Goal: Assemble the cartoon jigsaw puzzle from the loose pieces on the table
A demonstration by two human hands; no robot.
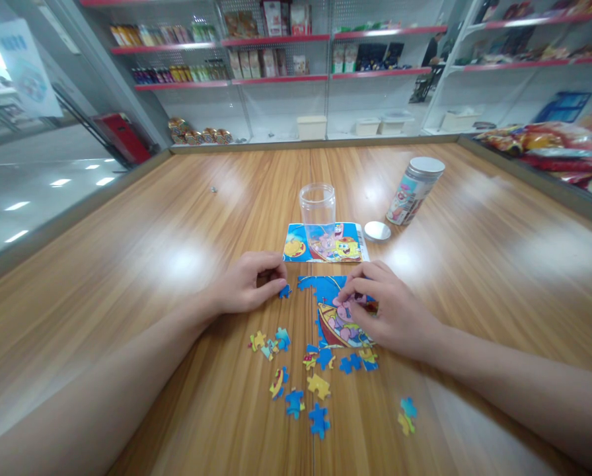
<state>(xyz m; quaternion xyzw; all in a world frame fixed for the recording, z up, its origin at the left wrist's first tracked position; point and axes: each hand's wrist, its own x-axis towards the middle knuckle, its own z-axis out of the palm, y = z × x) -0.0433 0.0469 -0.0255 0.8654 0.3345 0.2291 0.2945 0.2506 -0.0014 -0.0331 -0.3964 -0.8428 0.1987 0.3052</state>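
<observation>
A blue jigsaw puzzle piece [285, 291] is at the fingertips of my left hand [254, 283], pinched by thumb and forefinger just left of the partly joined puzzle. That puzzle [328, 324] shows a pink figure in a boat on blue; its left edge is ragged. My right hand [392, 307] rests over the puzzle's right side, fingers bent and apart, tips touching the picture and covering part of it. Loose pieces lie below, among them a yellow piece [318, 386], a blue piece [318, 420] and a joined blue and yellow pair [407, 415].
Behind the puzzle lies a reference picture card [296, 246] with a clear plastic jar [318, 208] standing on it. To the right are a white disc lid [377, 231] and a printed canister [415, 190]. Stocked shelves [276, 80] stand beyond the wooden table [177, 218].
</observation>
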